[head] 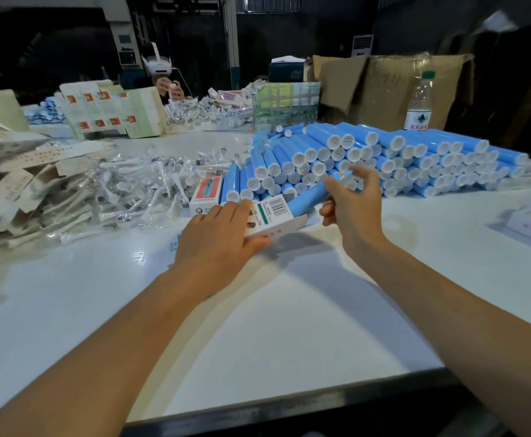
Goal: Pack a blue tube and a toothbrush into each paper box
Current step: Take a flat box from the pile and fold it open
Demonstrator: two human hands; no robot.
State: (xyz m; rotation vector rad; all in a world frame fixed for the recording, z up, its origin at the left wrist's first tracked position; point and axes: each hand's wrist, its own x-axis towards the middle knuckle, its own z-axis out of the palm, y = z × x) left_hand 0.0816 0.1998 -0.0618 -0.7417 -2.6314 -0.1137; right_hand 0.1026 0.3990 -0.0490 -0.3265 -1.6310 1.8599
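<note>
Entering white barcoded box (272,216), sky-blue tube (313,197)

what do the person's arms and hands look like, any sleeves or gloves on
Both forearms are bare right down to the bottom edge of the frame: no sleeves show. The left hand and right hand wear no gloves. No rings, watch or wristbands are visible on them.

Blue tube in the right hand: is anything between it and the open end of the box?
Nothing visible. The right hand aims the blue tube at the paper box, which the left hand steadies; its end flap hangs open below the mouth.
</note>
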